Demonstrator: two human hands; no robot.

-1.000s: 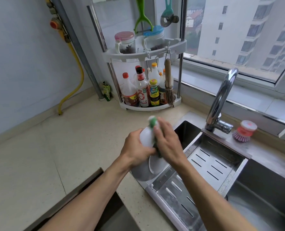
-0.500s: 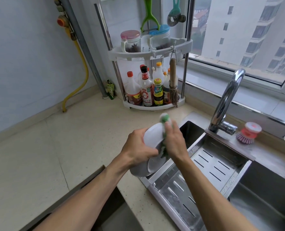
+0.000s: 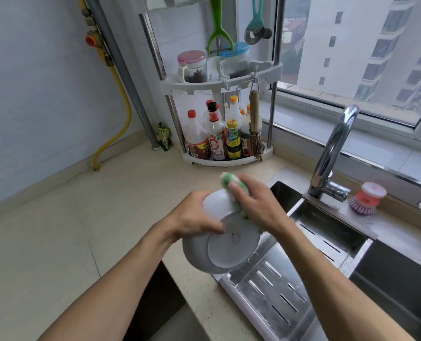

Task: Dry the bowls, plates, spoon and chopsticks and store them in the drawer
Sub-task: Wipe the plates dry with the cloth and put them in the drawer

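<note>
my left hand (image 3: 196, 217) has its grip curled round the rim of a white bowl (image 3: 225, 244), thumb lying on the underside, which is turned toward me. the bowl is tilted, in the air right over the line where the surface (image 3: 69, 230) meets the sink (image 3: 389, 267). my right hand (image 3: 256, 205) has its grip closed on a green and white cloth (image 3: 231, 181), pressing it against the bowl's upper far edge; one end of the cloth sticks up past the fingertips.

left of the bowl the pale surface runs open back to the wall. below my left forearm a dark gap opens at the surface's front edge; i cannot tell what is inside. to the right a slotted steel drain tray (image 3: 278, 291) sits across the sink, touching its near rim, with the dark basin further right. the faucet (image 3: 332, 153) rises behind the tray, near my right hand, and a pink dish brush (image 3: 367, 199) stands just beside its base.

in the far corner a corner rack (image 3: 219, 84) stands on the surface. its bottom tier holds sauce bottles (image 3: 214, 136) packed upright; its upper tier holds two lidded jars (image 3: 193, 67) with dark spices inside. a small whisk brush (image 3: 255, 126) hangs from the upper tier.
</note>
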